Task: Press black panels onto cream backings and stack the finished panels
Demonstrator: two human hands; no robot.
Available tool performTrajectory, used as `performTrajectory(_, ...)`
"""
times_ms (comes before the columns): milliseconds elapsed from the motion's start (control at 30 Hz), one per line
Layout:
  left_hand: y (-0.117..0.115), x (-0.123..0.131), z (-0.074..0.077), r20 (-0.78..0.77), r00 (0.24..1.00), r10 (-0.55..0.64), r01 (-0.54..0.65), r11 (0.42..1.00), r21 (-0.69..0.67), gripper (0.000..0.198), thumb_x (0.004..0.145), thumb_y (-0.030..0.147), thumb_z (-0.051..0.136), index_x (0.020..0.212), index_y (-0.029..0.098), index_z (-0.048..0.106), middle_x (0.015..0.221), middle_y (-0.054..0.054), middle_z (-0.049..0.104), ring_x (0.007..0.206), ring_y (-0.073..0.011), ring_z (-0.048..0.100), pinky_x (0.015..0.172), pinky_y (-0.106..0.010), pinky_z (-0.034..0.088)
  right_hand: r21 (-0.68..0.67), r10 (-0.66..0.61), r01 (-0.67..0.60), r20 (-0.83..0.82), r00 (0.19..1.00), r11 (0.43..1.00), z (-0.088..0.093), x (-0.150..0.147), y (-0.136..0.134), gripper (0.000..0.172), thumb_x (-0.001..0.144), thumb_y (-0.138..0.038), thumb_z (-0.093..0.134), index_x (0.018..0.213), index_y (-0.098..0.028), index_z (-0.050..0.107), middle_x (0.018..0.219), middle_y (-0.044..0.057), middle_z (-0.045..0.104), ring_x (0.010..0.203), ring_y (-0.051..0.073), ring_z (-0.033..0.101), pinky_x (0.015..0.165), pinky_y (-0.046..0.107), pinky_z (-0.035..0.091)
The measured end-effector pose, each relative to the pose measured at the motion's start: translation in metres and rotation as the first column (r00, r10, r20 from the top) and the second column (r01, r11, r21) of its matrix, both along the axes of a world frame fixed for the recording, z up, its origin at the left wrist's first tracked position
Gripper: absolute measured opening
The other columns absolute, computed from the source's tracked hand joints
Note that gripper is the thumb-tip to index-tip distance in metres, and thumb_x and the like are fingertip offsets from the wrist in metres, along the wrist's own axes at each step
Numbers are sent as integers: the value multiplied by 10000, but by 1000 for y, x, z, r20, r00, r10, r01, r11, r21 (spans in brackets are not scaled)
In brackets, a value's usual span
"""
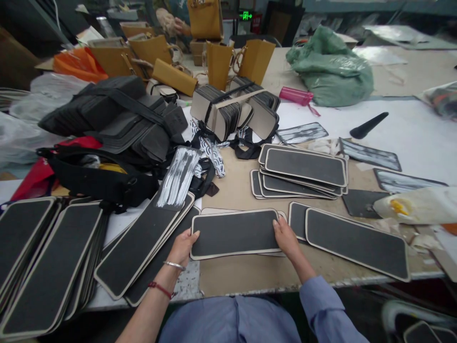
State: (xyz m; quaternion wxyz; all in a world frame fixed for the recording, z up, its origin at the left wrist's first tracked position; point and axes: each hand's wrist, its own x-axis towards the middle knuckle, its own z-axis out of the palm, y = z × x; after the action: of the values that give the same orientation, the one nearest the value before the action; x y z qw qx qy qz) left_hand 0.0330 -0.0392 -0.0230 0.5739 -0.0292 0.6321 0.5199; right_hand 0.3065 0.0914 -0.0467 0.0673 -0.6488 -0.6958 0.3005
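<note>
A black rectangular panel with a cream border (233, 233) lies flat on the brown work surface (235, 274) right in front of me. My left hand (183, 247) grips its left end, thumb on top. My right hand (285, 237) grips its right end, fingers curled over the edge. The panel rests on top of other cream-edged pieces. To its right lie two similar panels (357, 243). A fanned stack of the same panels (303, 171) sits just beyond.
Long rows of panels (46, 262) cover the left front. Black straps and bags (114, 128) pile up at left. Tan bag parts (217, 62) stand at the back, beside a green plastic sack (332, 71). Glue-smeared pieces (178, 176) lie about.
</note>
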Motion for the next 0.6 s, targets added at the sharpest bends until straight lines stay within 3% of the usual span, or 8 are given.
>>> performTrajectory(333, 2, 1, 6, 18, 1000, -2, 3, 1000, -24, 227, 778, 14, 468, 975, 44, 578, 637, -79, 691, 548, -156, 643, 541, -252, 530, -53, 66, -74, -132, 989, 996, 12, 16, 8, 367, 745, -545, 305, 564, -227, 330, 540, -22, 424, 573, 152, 456, 561, 262, 365)
performTrajectory(600, 2, 0, 4, 53, 998, 15, -14, 1000, -20, 228, 770, 15, 485, 966, 51, 596, 653, -81, 696, 666, -179, 669, 603, -263, 545, -48, -29, 24, -105, 994, 999, -3, 12, 5, 274, 731, -415, 329, 706, -209, 508, 735, 75, 581, 837, 235, 555, 767, 349, 421)
